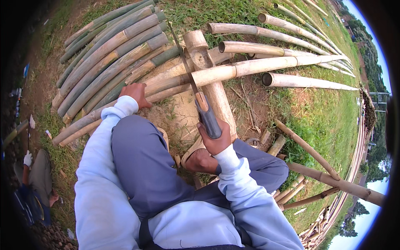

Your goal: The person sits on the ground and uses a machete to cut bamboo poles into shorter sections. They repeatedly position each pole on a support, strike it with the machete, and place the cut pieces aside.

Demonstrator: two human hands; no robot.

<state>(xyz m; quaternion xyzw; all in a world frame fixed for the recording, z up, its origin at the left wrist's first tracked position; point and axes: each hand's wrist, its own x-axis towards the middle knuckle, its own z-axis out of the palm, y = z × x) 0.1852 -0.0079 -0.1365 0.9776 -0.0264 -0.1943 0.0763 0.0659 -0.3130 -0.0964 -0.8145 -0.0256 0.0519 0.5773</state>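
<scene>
My right hand [218, 141] is closed around the dark wrapped handle of a handsaw [201, 102]. Its long thin blade points away from me and lies across a long pale bamboo pole [258, 66]. On the left, my left hand [136, 96] grips the same pole from above, with its fingers partly hidden behind it. A second, thinner-looking length of bamboo [170, 92] runs along its near side. The pole rests across a thick bamboo post [220, 102] with a notched upper end, just right of the blade. Pale sawdust [183, 110] covers the ground below.
Cut bamboo lengths [112, 50] lie stacked at the far left. Several long poles [287, 31] stretch off to the right. A bamboo frame [333, 179] stands near right. My bent knees and bare foot [200, 160] are close to the post. Another person's gloved hand [28, 159] shows at lower left.
</scene>
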